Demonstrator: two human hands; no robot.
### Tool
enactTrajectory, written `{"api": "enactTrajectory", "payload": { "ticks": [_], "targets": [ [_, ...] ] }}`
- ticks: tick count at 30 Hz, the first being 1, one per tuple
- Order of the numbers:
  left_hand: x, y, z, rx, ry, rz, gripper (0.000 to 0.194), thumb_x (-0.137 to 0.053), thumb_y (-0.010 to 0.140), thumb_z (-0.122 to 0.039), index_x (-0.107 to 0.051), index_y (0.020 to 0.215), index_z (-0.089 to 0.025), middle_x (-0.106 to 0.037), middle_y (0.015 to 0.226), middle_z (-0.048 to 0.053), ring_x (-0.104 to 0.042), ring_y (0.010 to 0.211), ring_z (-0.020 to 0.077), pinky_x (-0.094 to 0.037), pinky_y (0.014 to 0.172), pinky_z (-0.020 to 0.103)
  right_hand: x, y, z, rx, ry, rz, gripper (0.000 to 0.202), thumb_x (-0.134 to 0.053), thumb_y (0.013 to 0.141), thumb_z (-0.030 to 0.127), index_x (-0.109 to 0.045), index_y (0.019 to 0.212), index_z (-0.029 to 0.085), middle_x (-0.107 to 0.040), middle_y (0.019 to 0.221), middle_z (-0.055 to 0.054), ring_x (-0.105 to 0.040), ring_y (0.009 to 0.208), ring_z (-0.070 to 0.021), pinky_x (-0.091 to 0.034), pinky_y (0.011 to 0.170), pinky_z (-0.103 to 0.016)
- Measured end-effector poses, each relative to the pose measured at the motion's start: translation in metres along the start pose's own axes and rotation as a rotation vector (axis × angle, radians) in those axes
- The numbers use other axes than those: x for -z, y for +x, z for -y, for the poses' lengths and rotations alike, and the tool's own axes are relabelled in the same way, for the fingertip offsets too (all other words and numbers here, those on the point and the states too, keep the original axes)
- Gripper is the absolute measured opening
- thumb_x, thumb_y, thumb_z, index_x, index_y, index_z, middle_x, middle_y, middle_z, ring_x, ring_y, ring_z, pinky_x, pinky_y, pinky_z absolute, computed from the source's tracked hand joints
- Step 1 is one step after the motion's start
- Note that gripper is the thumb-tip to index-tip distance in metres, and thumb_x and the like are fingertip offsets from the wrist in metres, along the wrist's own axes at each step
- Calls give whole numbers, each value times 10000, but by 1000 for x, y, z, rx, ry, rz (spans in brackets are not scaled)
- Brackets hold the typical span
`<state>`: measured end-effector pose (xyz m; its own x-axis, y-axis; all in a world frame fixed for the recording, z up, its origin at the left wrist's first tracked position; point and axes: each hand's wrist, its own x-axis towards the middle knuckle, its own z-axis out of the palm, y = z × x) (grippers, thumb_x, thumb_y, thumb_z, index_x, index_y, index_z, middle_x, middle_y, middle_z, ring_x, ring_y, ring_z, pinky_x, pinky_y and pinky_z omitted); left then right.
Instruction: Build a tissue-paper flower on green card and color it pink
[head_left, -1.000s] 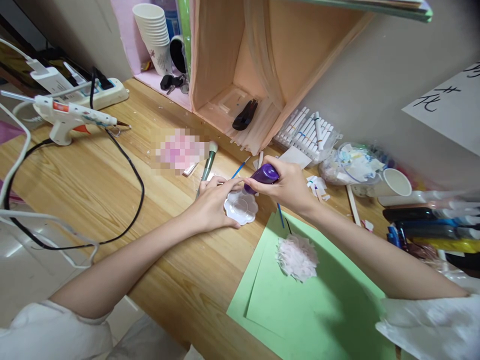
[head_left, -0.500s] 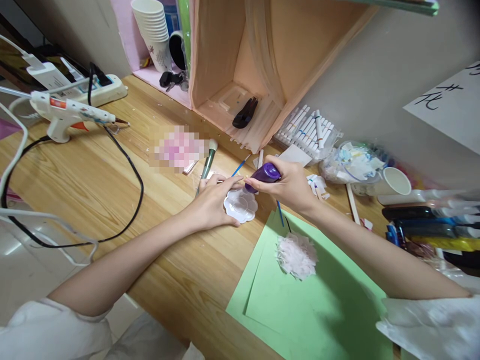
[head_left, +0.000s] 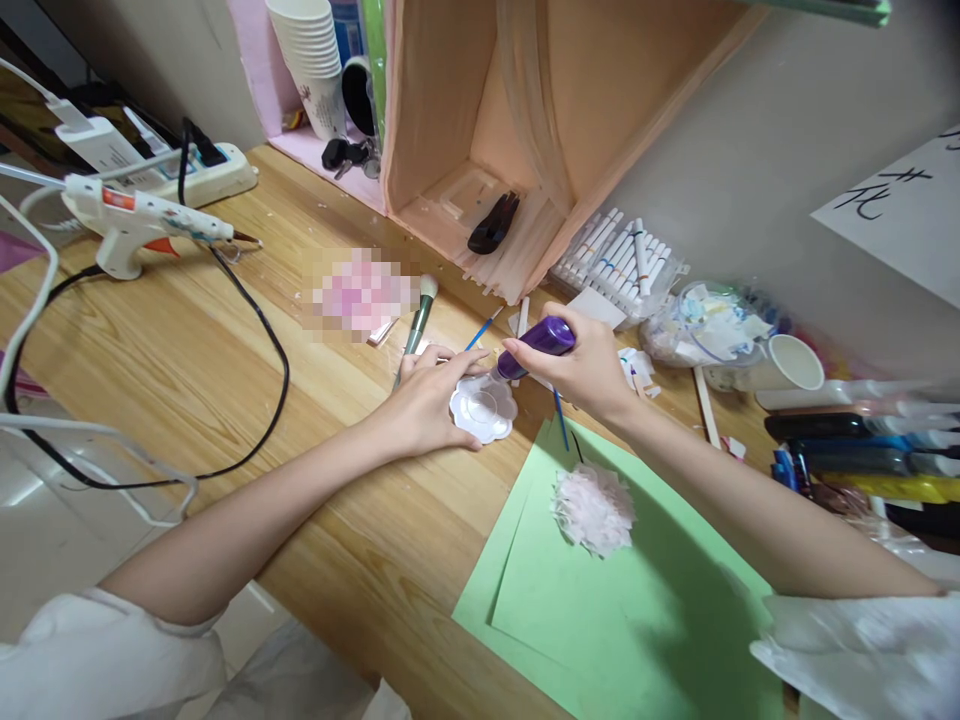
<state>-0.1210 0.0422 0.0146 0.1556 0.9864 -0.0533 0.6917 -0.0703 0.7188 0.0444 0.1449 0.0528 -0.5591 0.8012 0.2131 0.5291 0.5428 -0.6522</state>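
Note:
In the head view, my left hand (head_left: 429,405) curves its thumb and fingers around the edge of a small white flower-shaped paint palette (head_left: 482,408) on the table. My right hand (head_left: 592,355) grips a purple paint bottle (head_left: 541,345), tilted with its tip low at the palette's upper rim. Whether paint is coming out cannot be made out. Beyond the left fingers lie a green-handled brush (head_left: 420,318) and a thin blue brush (head_left: 482,329). Below my right wrist, a tuft of pale pink paper petals (head_left: 594,508) rests on green paper (head_left: 622,620).
A white glue gun (head_left: 142,220) and its looping black cable (head_left: 281,340) lie at the left by a power strip (head_left: 225,175). An orange box (head_left: 442,110) stands at the back. Marker pens (head_left: 619,255), a paper cup (head_left: 795,362) and several paint bottles (head_left: 832,425) line the right.
My right hand has shifted slightly right, and the purple bottle now leans more lengthwise with its tip nearer the palette rim. My left hand stays on the palette.

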Motion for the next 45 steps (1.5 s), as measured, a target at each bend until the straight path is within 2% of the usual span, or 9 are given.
{"api": "enactTrajectory", "payload": {
  "ticks": [12,25,45],
  "targets": [
    [0,0,1,-18,6,-9,975,-825,498,-430,-366,1340,-255,-588,1270,56,-406,1157,294,-256,921,435,0,2,-1,-73,59,1,437,-715,674,465,-391,558,195,-385,489,53,-334,472,-84,-257,431,-232],
    [0,0,1,-6,7,-1,987,-825,501,-424,-357,1356,-273,-582,1276,48,-404,1154,298,-256,940,447,-1,1,-5,-46,84,21,440,-695,683,514,-414,571,194,-398,497,46,-338,475,-87,-262,423,-233],
    [-2,0,3,-16,24,-17,992,-830,489,-435,-368,1351,-272,-591,1258,49,-403,1153,303,-276,907,433,0,-1,-4,-46,88,15,415,-691,689,488,-423,579,190,-411,505,45,-342,480,-83,-261,430,-226]
  ]
}}
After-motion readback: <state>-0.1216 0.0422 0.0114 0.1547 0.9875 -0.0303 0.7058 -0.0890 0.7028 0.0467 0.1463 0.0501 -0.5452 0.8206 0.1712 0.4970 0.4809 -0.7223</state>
